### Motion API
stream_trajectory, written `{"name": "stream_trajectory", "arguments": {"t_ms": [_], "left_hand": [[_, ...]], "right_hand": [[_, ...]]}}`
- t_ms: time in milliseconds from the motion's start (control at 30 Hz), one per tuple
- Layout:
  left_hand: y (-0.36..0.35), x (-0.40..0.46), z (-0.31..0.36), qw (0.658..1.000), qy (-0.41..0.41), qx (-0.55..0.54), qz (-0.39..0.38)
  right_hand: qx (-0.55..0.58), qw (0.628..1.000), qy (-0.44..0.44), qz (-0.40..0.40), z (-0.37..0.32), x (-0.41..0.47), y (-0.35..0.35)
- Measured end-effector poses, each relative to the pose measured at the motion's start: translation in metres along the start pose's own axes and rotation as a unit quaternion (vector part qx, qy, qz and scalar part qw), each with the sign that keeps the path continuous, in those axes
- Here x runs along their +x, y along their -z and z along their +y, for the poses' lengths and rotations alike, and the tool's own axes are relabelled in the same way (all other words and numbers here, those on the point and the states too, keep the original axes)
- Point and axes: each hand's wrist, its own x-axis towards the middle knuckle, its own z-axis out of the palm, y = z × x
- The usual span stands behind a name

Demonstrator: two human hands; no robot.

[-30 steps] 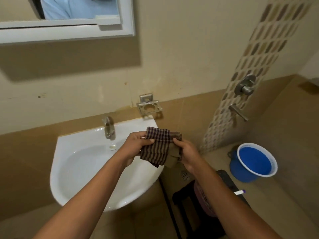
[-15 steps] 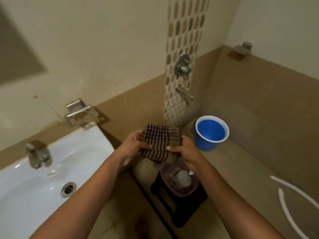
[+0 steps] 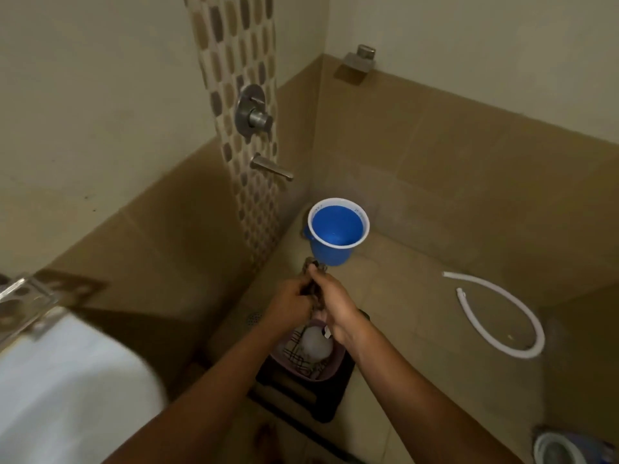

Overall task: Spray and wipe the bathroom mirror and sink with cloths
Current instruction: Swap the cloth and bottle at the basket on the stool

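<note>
Both hands meet above a mauve basket [image 3: 330,371] on a black stool [image 3: 301,396]. My left hand [image 3: 289,304] and my right hand [image 3: 336,304] squeeze a dark checked cloth [image 3: 315,264] between them; it is bunched up and mostly hidden, with only a tip showing above my fingers. Inside the basket lie another checked cloth [image 3: 296,358] and a white rounded bottle [image 3: 315,339]. The white sink [image 3: 67,380] fills the lower left, blurred. The mirror is out of view.
A blue bucket [image 3: 338,229] stands on the floor in the corner, under a wall spout [image 3: 271,167] and shower valve [image 3: 253,115]. A white hose [image 3: 502,313] curls on the floor at right. A metal soap holder [image 3: 30,296] hangs beside the sink.
My view has swung right and down, away from the sink. The cloth, held spread between both hands before, is now crumpled tight between them, lower over the basket.
</note>
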Motion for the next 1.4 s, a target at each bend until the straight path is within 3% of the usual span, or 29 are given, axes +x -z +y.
{"name": "stream_trajectory", "arguments": {"t_ms": [100,167,300,433,533,633,767,900,1033,1233,1400], "left_hand": [[-0.008,0.009,-0.013,0.999,-0.008,0.017,-0.041],[-0.005,0.014,-0.022,0.999,0.006,0.01,-0.05],[0.011,0.024,-0.03,0.999,0.033,-0.039,-0.013],[0.032,0.055,-0.046,0.996,0.071,-0.042,0.026],[0.038,0.074,-0.056,0.986,0.15,-0.053,-0.051],[0.032,0.085,-0.071,0.976,0.172,-0.073,-0.11],[0.017,0.09,-0.09,0.977,0.196,-0.032,-0.083],[0.006,0.092,-0.122,0.968,0.232,-0.003,-0.092],[-0.001,0.092,-0.151,0.97,0.239,0.014,-0.038],[0.008,0.104,-0.194,0.962,0.239,0.134,0.013],[-0.003,0.111,-0.22,0.947,0.208,0.244,0.023]], "right_hand": [[0.088,0.995,0.003,0.054,0.004,0.009,-0.002],[0.087,0.992,0.003,0.093,0.009,0.014,0.0],[0.133,0.979,-0.008,0.152,0.021,0.022,0.007],[0.198,0.969,-0.035,0.142,0.023,0.026,0.012],[0.2,0.971,-0.042,0.125,0.022,0.033,0.016],[0.155,0.978,-0.029,0.133,0.028,0.046,0.021],[0.05,0.977,-0.05,0.202,0.051,0.068,0.034],[-0.022,0.977,-0.066,0.201,0.076,0.078,0.046],[-0.13,0.968,-0.073,0.2,0.1,0.08,0.063],[-0.24,0.932,-0.072,0.263,0.132,0.076,0.094],[-0.298,0.915,-0.067,0.265,0.151,0.082,0.098]]}}
